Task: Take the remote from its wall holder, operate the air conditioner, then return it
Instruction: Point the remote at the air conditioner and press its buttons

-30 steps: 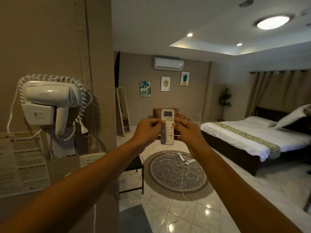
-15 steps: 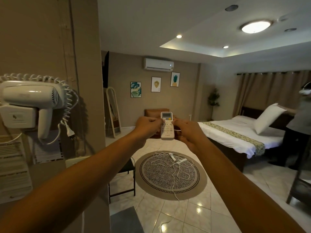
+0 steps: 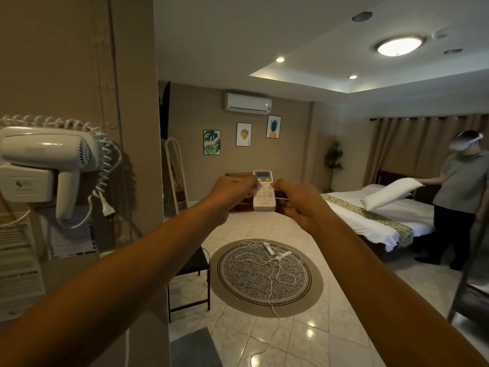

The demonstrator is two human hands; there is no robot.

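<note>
The white remote point(image 3: 264, 193) is held upright at arm's length, left hand point(image 3: 232, 193) and right hand point(image 3: 299, 201) both clamped on its sides, below the wall-mounted air conditioner point(image 3: 247, 102); a hair dryer point(image 3: 50, 160) hangs left.

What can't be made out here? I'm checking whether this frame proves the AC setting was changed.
Head view only:
- Remote display: too small to read.
- Which button is pressed: left hand and right hand cover the remote's sides.
- Air conditioner: one small light shows; louver position unclear at this distance.
- Wall holder: not in frame.
- Papers under the hair dryer: blurred and cut by the left edge.
</note>
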